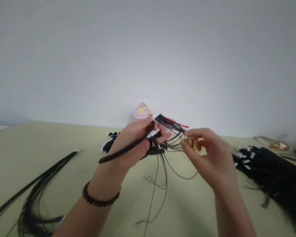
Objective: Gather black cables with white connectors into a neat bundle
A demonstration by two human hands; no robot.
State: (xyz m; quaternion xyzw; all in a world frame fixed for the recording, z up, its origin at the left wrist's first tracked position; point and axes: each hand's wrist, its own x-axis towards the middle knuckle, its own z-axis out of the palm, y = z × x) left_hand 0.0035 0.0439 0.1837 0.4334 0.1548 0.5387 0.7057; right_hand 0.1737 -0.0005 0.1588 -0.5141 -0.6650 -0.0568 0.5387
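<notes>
Head view: left hand (135,140) is closed around a bunch of thin black cords (162,131), one flat black strand lying over the back of the hand and sticking out toward the wrist. Right hand (207,154) pinches a small gold bead (191,143) w/ thumb and forefinger, just beside the cord ends. Both are held a little above the table (64,138), near its middle.

Cords look light, limp and thin (loose tails droop and curl below the hands), so they likely tangle and slide easily; best gripped close to the tips, where they're bunched. Bead is tiny, prob. smooth and easy to drop; a fingertip pinch suits it.

Around: pile of black cords w/ white tags (266,164) to the right, another loose black bundle (39,184) on the left, pink-and-yellow trinket (140,112) behind the hands. Dangling tails could snag on either pile. Beaded bracelet (101,199) on the left wrist.
</notes>
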